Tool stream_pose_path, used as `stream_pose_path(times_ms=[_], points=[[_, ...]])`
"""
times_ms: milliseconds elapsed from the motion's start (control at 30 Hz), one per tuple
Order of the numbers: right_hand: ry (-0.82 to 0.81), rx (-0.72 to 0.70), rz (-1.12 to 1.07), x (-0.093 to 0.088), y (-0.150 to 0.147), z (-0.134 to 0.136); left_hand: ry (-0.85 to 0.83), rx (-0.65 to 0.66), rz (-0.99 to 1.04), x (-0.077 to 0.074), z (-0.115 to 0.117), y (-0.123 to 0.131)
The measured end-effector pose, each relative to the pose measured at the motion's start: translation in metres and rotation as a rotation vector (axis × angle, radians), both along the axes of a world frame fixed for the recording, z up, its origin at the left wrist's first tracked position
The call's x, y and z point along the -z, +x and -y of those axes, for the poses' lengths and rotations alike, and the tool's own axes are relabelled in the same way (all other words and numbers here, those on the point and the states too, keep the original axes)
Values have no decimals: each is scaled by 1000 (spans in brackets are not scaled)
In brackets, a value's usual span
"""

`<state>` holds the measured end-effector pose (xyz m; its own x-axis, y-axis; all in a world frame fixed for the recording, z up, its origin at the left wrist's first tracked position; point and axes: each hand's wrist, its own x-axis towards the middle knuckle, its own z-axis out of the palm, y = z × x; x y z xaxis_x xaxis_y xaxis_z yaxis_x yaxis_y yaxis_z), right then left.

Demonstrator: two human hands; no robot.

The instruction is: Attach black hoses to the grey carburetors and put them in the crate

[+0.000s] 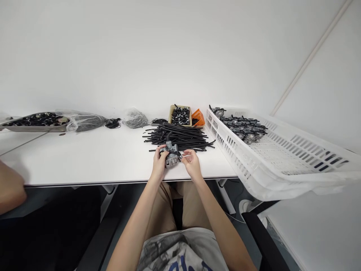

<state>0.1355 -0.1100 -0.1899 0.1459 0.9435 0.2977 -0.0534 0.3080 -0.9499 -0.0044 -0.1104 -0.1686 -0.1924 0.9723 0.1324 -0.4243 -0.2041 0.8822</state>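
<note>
Carburetor [171, 161] in left grip [159, 160], right [192, 161] perhaps touching

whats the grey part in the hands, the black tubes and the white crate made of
Grey part: probably cast metal, dull, judging by its silvery colour and blocky body. Black tubes: likely rubber or soft plastic, matt, some curving. White crate: apparently moulded plastic, smooth, with slotted walls.

Along the back of the white table [84, 162], a shallow tray [36, 129] is heaped with small dark parts; beside it, a translucent bag [88, 122] is filled with grey pieces; a black tangle [113, 123] is set between this and a second translucent bag [134, 118]; an orange plastic basket [199, 117] is tilted farther right; at the left edge, a co-worker's bare arm [11, 187] is seen; the wall [141, 52] is crossed by a slanted pale strip [313, 55].
</note>
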Motion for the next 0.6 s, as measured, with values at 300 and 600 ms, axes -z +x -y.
stream_pose_path(times_ms=[300,600], points=[[-41,-136,-193,-7,4,6,-254,369,289,-12,10,-16],[101,-184,-81,-18,2,10,-323,563,247,-13,14,-13]])
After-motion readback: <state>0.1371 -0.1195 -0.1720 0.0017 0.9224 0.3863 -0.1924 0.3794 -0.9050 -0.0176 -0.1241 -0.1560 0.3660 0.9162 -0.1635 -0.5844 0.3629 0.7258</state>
